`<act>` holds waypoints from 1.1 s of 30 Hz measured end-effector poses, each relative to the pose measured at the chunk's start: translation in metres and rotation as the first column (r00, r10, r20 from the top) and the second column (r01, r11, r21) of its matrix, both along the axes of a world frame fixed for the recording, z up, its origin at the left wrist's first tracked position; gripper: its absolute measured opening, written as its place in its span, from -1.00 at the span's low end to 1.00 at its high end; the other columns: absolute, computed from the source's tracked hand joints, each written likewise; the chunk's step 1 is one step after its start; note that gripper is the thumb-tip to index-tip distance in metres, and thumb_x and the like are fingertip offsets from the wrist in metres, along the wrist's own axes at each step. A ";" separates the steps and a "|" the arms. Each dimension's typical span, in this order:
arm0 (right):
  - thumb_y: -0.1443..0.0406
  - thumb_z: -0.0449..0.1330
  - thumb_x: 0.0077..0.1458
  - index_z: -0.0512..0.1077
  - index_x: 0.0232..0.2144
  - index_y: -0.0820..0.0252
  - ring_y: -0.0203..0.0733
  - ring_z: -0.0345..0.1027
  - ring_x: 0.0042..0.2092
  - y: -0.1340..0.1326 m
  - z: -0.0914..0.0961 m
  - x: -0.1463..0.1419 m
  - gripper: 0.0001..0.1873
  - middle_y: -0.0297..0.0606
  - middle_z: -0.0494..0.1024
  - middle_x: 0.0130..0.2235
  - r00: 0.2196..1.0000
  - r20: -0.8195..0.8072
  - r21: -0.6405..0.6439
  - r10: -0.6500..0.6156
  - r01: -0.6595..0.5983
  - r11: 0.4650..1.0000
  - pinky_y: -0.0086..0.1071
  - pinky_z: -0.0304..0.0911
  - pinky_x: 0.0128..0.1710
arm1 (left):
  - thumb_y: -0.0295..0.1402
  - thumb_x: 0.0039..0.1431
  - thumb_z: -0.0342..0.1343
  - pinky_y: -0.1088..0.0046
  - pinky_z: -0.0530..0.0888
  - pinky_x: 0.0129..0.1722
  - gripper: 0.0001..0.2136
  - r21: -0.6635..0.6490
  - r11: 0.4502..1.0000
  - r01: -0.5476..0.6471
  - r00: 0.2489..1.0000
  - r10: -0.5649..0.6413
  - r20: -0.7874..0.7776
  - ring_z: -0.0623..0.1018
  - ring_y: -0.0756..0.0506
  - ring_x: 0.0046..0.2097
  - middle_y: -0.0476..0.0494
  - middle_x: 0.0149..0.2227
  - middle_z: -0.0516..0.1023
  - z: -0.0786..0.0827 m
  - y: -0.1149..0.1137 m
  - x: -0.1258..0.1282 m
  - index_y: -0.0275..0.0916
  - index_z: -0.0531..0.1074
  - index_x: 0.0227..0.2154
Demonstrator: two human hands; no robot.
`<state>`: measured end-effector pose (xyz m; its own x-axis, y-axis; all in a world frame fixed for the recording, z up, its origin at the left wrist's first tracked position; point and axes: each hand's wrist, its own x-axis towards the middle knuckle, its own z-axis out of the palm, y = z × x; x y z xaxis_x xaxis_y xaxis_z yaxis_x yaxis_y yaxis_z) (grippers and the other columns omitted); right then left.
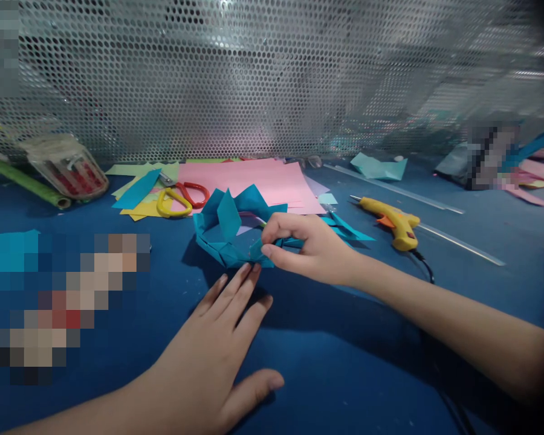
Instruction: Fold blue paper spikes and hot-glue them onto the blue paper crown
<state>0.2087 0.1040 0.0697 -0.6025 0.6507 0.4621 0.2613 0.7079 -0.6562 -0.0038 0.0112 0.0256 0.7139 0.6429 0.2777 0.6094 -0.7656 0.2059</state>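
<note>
A ring of folded blue paper (229, 220) with pointed flaps stands on the blue tabletop (344, 362). At its near right side, my right hand (306, 244) pinches the paper between thumb and forefinger. My left hand (222, 332) lies palm down in front of the ring with its fingers spread. Its fingertips reach the ring's near bottom edge. More folded blue paper pieces (347, 228) lie just behind and to the right of my right hand, which partly hides them.
Behind the ring are pink paper sheets (249, 175) and scissors (176, 202) with red and yellow handles. A yellow glue gun (390, 220) and clear glue sticks (462, 243) lie right. A jar (70, 169) and green roll (27, 184) are left, before a perforated metal panel (254, 78).
</note>
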 end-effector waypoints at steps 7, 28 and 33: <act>0.38 0.14 0.12 0.31 -0.44 0.19 -0.39 0.34 -0.42 -0.001 0.000 -0.001 -0.91 -0.38 0.47 -0.44 1.000 -0.017 -0.068 0.005 -0.006 0.998 -0.52 0.23 -0.41 | -0.04 0.31 -0.04 0.00 0.17 0.32 -0.41 -0.004 1.000 0.003 1.000 -0.003 -0.015 -0.02 -0.25 0.42 -0.30 0.40 0.02 0.002 0.000 0.000 -0.25 0.13 0.29; 0.34 0.12 0.09 0.29 -0.45 0.18 -0.36 0.35 -0.41 -0.007 0.008 -0.005 -0.92 -0.37 0.44 -0.43 0.999 0.034 -0.174 -0.033 0.039 0.984 -0.48 0.24 -0.40 | 0.01 0.34 -0.12 0.08 0.11 0.36 -0.39 -0.004 1.000 -0.013 0.995 0.012 -0.098 -0.11 -0.16 0.43 -0.19 0.42 -0.07 0.001 0.000 0.000 -0.23 0.08 0.32; 0.38 0.11 0.08 0.28 -0.44 0.17 -0.37 0.31 -0.42 -0.008 0.006 -0.005 -0.93 -0.39 0.44 -0.45 0.997 0.038 -0.141 -0.067 0.071 0.987 -0.48 0.22 -0.40 | 0.01 0.34 -0.12 0.05 0.13 0.35 -0.39 -0.001 1.000 -0.018 0.995 0.018 -0.101 -0.10 -0.18 0.43 -0.19 0.42 -0.07 0.000 -0.001 0.000 -0.23 0.07 0.32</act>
<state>0.2036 0.0960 0.0758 -0.5672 0.7490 0.3424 0.3296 0.5875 -0.7390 -0.0041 0.0101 0.0258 0.7266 0.6561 0.2037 0.6406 -0.7542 0.1441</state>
